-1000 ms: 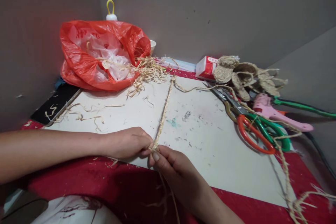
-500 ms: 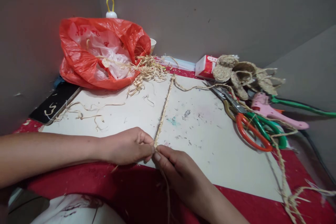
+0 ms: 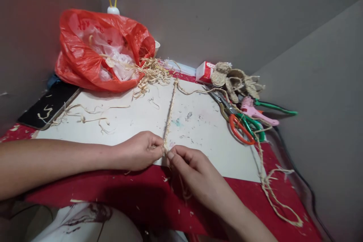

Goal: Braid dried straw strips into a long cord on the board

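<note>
A pale braided straw cord [image 3: 169, 115] runs from the far edge of a white board [image 3: 212, 151] straight toward me. At its near end my left hand [image 3: 146, 151] is closed, pinching the cord between thumb and fingers. Right beside it, my right hand [image 3: 188, 164] pinches the cord's end with thumb and forefinger. Loose strands [image 3: 185, 187] hang below my right hand over the red cloth. The exact spot between the fingertips is partly hidden.
At the back left stand a red plastic bag [image 3: 76, 72] and a heap of straw strips [image 3: 153, 72]. A phone [image 3: 51, 104] lies left. To the right are scissors [image 3: 241, 128], a pink glue gun [image 3: 255, 112], coiled straw pieces [image 3: 219, 75] and a small red-and-white box [image 3: 204, 72].
The view has shifted, so things on the right appear further left. Both hands stay at the cord's near end, and my right fingers have drawn slightly apart from my left.
</note>
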`<state>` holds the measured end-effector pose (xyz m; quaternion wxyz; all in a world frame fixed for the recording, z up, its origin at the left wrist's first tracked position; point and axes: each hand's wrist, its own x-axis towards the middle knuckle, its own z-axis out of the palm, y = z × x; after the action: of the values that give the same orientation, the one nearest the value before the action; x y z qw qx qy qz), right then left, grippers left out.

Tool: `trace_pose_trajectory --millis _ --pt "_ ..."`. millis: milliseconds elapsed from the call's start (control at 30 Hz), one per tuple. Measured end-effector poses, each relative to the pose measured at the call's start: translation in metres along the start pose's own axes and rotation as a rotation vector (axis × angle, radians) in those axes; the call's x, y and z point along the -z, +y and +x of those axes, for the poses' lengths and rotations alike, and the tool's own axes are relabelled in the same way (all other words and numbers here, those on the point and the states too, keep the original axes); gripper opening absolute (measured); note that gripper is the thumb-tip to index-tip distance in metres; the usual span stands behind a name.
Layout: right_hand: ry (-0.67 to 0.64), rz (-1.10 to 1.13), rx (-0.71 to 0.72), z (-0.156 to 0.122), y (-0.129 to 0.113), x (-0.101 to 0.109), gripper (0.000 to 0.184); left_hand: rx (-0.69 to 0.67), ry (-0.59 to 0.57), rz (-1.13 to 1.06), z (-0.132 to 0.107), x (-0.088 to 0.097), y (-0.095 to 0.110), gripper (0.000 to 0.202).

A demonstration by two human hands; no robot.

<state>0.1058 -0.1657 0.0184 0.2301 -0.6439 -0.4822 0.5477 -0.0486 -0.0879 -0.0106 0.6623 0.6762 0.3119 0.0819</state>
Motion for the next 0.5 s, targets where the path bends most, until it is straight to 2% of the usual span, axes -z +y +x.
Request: trace_pose_trajectory --millis 67,167,333,500 --pt "0.010 0.154 -0.074 -0.001 -0.001 -0.010 0.030 -0.069 -0.016 -0.028 0.001 0.000 -0.001 0.023" --pt "0.148 0.173 -0.011 -0.001 0.002 -0.028 0.026 -0.076 -0.016 -0.079 0.001 0.001 0.001 0.023" --pt "0.478 -0.242 0.268 -0.001 0.009 -0.048 0.028 -0.095 0.004 -0.187 -0.001 0.001 0.005 0.025" --pt "0.559 -0.596 0.305 -0.002 0.012 -0.053 0.028 -0.078 0.011 -0.235 -0.001 -0.001 0.005 0.027"
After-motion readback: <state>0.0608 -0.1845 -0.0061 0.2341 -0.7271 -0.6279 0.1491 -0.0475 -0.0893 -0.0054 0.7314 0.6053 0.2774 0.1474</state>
